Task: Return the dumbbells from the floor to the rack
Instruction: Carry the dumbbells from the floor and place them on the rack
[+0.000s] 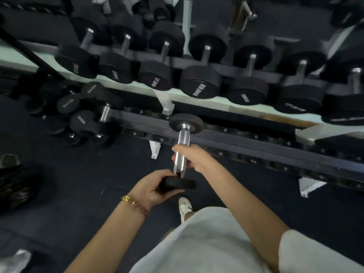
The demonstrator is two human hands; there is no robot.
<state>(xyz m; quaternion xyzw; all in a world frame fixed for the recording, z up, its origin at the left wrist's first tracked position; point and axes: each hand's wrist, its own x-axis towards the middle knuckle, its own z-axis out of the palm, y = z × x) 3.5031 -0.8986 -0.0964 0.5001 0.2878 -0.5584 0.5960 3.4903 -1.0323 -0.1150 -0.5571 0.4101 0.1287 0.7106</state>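
Small black-ended dumbbell with knurled chrome handle (pixel 182 148): held in the air just before the rack's lower tier. Right hand (pixel 192 157) wrapped round handle; left hand (pixel 155 186) cupping near end plate, fingers curled underneath. Likely light, rigid; knurling gives grip. Two-tier grey steel rack (pixel 236 137): upper tier full of larger black dumbbells (pixel 200 81); lower rail mostly vacant.

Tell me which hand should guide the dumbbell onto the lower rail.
Right. The right hand grips the dumbbell by its handle, nearest the lower rail; the left hand only cups the near head.
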